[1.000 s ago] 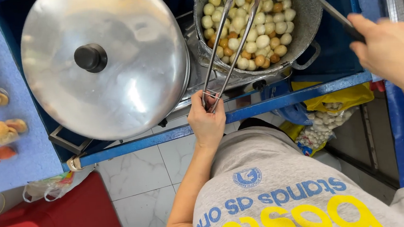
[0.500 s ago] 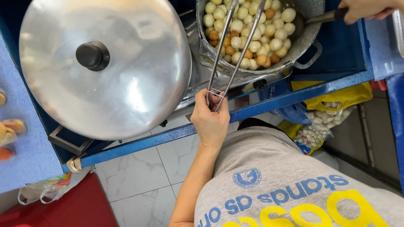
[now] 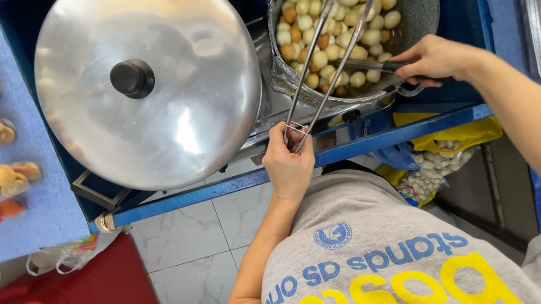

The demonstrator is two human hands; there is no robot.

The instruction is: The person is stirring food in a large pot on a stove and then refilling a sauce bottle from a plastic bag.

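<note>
- Your left hand [image 3: 289,163] is closed around the joined end of the long metal tongs [image 3: 327,49], whose arms reach out over the pan [image 3: 417,2].
- Your right hand [image 3: 435,59] is clamped on the pan's dark handle [image 3: 374,66] at its near rim.
- The pan holds pale and browned balls [image 3: 331,29], under the tong tips.
- A big domed lid [image 3: 168,102] sits just left of the pan.

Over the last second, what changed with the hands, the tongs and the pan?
The right hand came in from the right edge and took hold of the pan's dark handle. The left hand kept its grip on the metal tongs reaching into the pan of balls. The domed lid stayed put.
</note>
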